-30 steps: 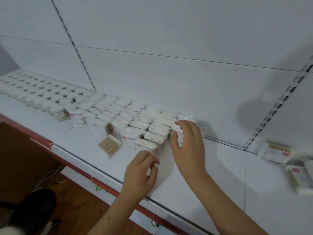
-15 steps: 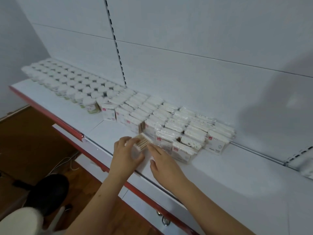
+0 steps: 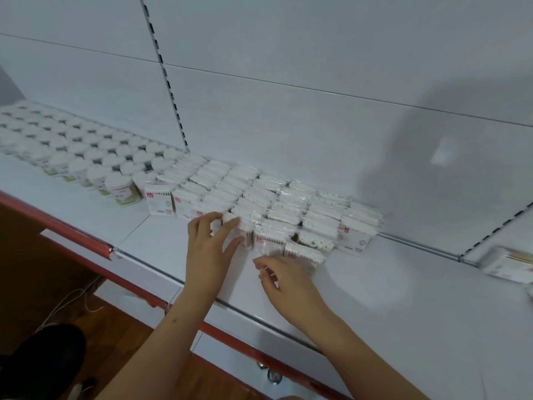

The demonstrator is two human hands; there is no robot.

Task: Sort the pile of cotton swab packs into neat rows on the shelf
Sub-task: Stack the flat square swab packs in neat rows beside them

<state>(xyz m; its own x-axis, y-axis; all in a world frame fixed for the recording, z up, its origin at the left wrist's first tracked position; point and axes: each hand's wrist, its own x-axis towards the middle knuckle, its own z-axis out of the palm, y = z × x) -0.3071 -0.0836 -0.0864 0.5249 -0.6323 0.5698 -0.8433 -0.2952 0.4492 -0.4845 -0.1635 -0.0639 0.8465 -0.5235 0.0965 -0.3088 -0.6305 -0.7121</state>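
Loose pack (image 3: 240,230), flat half a second ago, now stands at the rows' (image 3: 277,197) front edge, pinched by left hand (image 3: 209,249); right hand (image 3: 284,277) loosely curled, seemingly empty. Row extends.

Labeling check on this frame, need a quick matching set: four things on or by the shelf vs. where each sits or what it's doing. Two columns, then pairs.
Things:
1. round tubs
2. loose pack
3. left hand
4. right hand

States:
A. lying alone, far right of the shelf
B. gripping a pack at the front of the rows
C. packed in rows at the far left
D. fingers at the front-row packs, contact unclear

Pairs: 1-C, 2-A, 3-B, 4-D
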